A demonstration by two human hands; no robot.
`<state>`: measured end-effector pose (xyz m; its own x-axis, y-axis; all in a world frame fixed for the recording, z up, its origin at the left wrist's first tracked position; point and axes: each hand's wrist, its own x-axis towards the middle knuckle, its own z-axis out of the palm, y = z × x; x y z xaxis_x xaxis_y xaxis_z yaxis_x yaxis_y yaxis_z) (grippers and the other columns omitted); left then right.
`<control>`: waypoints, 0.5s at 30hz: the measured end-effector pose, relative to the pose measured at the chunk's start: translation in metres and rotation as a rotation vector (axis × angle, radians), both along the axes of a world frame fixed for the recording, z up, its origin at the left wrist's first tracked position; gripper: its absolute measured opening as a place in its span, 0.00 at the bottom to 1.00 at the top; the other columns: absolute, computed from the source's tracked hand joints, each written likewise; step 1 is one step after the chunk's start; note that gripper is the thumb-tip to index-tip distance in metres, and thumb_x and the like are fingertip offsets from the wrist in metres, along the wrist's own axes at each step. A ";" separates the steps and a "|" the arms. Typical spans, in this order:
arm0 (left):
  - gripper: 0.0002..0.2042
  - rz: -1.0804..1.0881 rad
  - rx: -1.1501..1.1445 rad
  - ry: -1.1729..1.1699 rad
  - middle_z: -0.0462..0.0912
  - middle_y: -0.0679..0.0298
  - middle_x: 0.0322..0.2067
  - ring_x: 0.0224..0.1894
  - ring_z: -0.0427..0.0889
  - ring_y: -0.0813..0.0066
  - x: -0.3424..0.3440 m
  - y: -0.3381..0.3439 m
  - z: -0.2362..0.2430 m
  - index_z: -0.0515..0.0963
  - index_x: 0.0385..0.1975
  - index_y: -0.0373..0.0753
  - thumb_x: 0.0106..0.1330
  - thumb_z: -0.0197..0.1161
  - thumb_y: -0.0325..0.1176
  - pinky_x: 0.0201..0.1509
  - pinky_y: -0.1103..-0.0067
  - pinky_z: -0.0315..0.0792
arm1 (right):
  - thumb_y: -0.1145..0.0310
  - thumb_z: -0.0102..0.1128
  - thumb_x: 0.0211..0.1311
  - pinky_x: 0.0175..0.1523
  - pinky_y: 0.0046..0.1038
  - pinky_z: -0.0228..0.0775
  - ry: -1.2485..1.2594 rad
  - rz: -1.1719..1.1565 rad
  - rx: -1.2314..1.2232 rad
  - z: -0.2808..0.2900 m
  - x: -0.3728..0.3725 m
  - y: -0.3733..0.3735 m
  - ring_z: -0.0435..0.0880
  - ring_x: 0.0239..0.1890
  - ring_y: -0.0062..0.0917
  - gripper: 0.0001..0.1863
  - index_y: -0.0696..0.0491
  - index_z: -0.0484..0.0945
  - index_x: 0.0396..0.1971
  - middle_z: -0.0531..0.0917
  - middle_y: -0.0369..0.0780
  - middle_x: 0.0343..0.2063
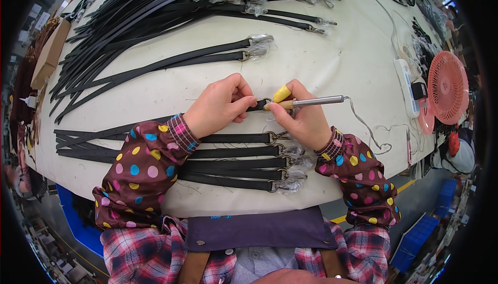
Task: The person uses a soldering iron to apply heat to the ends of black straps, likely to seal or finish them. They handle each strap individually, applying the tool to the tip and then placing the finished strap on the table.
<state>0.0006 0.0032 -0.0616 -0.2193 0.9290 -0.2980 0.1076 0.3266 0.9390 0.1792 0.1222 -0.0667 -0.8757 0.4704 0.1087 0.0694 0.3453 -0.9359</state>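
Note:
My left hand (223, 102) is closed, its thumb and fingertips pinching the end of a black strap (258, 106) beside its metal ring. Between thumb and fingers of my right hand (306, 123) lies a slim soldering iron (319, 100), with a wooden part, a silver barrel and a thin cord. A yellow cover (281, 93) wraps that hand's index finger. The iron's wooden end is right at the strap end; its tip cannot be made out. Below my hands, several black straps (233, 153) lie side by side, their metal clasps (293, 167) wrapped in clear plastic.
Beyond my hands lie two straps (207, 50) and a large pile of black straps (140, 9). To the right stand a pink fan (447, 87) and a white power strip (406, 88). The iron's cord (363, 126) loops over the white table (332, 71). A cardboard box (50, 56) is at the left edge.

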 end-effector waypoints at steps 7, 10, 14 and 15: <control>0.08 0.001 -0.001 0.008 0.82 0.63 0.29 0.26 0.79 0.84 0.001 0.000 0.003 0.70 0.34 0.32 0.68 0.60 0.29 0.29 0.85 0.78 | 0.71 0.61 0.63 0.30 0.17 0.64 0.002 0.007 0.043 -0.003 -0.001 0.001 0.72 0.26 0.12 0.10 0.57 0.68 0.34 0.78 0.35 0.24; 0.08 -0.001 0.003 0.002 0.82 0.63 0.29 0.26 0.78 0.84 0.001 0.000 0.002 0.70 0.34 0.32 0.68 0.60 0.29 0.29 0.85 0.78 | 0.71 0.62 0.61 0.30 0.19 0.64 -0.006 0.001 0.058 -0.002 -0.001 0.001 0.73 0.25 0.14 0.11 0.58 0.69 0.33 0.77 0.36 0.24; 0.08 0.000 0.000 0.000 0.81 0.63 0.28 0.25 0.78 0.84 0.000 0.000 0.002 0.70 0.34 0.32 0.68 0.60 0.29 0.29 0.85 0.77 | 0.70 0.64 0.59 0.29 0.22 0.66 -0.020 -0.019 0.026 0.000 -0.002 0.000 0.74 0.24 0.18 0.12 0.58 0.69 0.32 0.77 0.39 0.24; 0.08 0.000 -0.001 0.001 0.81 0.63 0.28 0.25 0.78 0.84 0.000 0.000 0.002 0.70 0.34 0.32 0.68 0.60 0.29 0.29 0.85 0.77 | 0.70 0.64 0.59 0.29 0.22 0.66 -0.022 -0.019 0.018 0.000 -0.003 -0.001 0.74 0.24 0.18 0.12 0.58 0.69 0.32 0.77 0.39 0.24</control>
<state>0.0007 0.0028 -0.0593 -0.2199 0.9285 -0.2992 0.1082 0.3280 0.9385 0.1765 0.1216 -0.0671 -0.8688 0.4854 0.0983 0.0965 0.3607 -0.9277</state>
